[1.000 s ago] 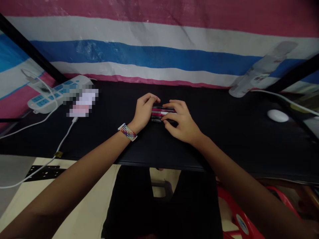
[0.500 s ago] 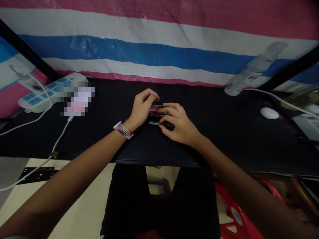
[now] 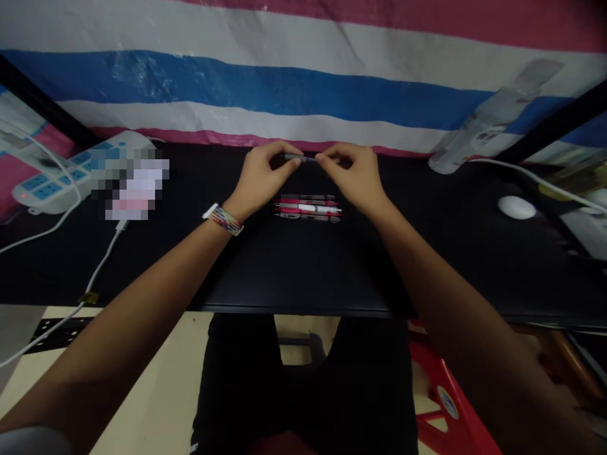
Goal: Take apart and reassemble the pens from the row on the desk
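Between my two hands, near the far edge of the black table, is a dark grey pen (image 3: 293, 157) lying level. My left hand (image 3: 262, 174) pinches its left part between thumb and fingers. At its thin right end, the thumb and fingertips of my right hand (image 3: 353, 174) are closed on it; the rest of that end is hidden. Just below my hands, a row of pens lies side by side on the table: a dark one (image 3: 310, 198), a pink and white one (image 3: 310, 208), and a dark clear one (image 3: 308, 218).
A power strip (image 3: 85, 167) and a blurred-out device (image 3: 137, 189) on a white cable are at the left of the black table (image 3: 284, 272). To the right stand a clear bottle (image 3: 484, 129) and a white mouse (image 3: 516, 207). A striped sheet (image 3: 284, 88) hangs behind.
Both hands have moved away from me, toward the sheet. The dark grey pen was lifted from the near side of the row and is now between both hands; the row is uncovered.
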Action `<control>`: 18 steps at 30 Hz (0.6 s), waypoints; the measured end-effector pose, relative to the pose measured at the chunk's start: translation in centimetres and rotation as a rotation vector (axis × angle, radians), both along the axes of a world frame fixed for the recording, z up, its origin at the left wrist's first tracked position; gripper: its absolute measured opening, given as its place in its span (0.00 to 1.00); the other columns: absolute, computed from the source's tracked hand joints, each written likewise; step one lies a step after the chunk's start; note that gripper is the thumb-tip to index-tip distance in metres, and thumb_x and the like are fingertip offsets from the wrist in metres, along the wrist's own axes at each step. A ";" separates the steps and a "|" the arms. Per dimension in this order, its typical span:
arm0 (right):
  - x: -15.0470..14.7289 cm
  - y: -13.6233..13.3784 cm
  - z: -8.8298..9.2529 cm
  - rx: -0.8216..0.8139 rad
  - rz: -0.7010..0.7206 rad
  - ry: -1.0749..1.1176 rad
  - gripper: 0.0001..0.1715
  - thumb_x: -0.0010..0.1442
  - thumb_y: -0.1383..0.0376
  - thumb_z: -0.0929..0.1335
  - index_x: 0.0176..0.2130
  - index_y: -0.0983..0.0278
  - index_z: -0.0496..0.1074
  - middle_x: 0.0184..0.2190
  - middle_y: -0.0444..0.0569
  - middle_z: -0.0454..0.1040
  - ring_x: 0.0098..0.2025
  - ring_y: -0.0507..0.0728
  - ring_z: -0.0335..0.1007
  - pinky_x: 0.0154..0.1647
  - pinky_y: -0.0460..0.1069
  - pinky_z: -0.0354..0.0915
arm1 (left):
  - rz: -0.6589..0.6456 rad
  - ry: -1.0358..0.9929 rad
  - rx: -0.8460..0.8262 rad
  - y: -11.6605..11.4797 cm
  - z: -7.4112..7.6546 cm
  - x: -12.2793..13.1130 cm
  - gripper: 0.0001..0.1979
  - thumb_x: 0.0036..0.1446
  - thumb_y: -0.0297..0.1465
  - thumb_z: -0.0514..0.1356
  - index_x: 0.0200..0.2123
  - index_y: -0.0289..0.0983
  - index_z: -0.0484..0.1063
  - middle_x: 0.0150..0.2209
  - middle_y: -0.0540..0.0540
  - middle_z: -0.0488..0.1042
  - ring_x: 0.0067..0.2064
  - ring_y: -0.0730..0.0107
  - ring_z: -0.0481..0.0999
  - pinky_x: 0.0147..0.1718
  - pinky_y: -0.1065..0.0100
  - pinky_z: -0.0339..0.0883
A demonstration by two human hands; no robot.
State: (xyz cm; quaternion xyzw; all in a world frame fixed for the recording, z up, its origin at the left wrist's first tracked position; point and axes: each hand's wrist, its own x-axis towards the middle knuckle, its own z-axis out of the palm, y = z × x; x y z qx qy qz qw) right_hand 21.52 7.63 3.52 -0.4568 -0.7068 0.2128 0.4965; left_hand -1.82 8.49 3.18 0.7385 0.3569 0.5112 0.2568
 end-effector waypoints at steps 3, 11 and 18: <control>0.3 1.6 -0.6 -0.246 0.044 0.305 0.26 0.69 0.41 0.79 0.38 0.59 0.82 0.27 0.45 0.77 0.30 0.55 0.76 0.32 0.49 0.72 | 0.035 -0.040 -0.024 2.0 -1.0 -0.1 0.03 0.68 0.32 0.73 0.43 0.41 0.85 0.45 0.44 0.89 0.50 0.56 0.87 0.54 0.58 0.78; 0.3 1.7 -2.1 -0.486 0.096 0.575 0.10 0.69 0.65 0.81 0.36 0.61 0.81 0.29 0.45 0.78 0.29 0.52 0.76 0.35 0.49 0.77 | 0.064 -0.031 -0.149 3.7 -3.1 -0.6 0.03 0.63 0.27 0.71 0.41 0.38 0.86 0.38 0.46 0.87 0.41 0.63 0.84 0.48 0.62 0.78; 0.1 1.7 -2.0 -0.468 0.102 0.578 0.08 0.71 0.73 0.77 0.37 0.64 0.82 0.28 0.47 0.78 0.30 0.53 0.76 0.36 0.49 0.78 | 0.030 -0.079 -0.240 4.1 -3.1 -0.7 0.04 0.62 0.24 0.70 0.40 0.38 0.84 0.33 0.48 0.83 0.36 0.65 0.81 0.43 0.63 0.77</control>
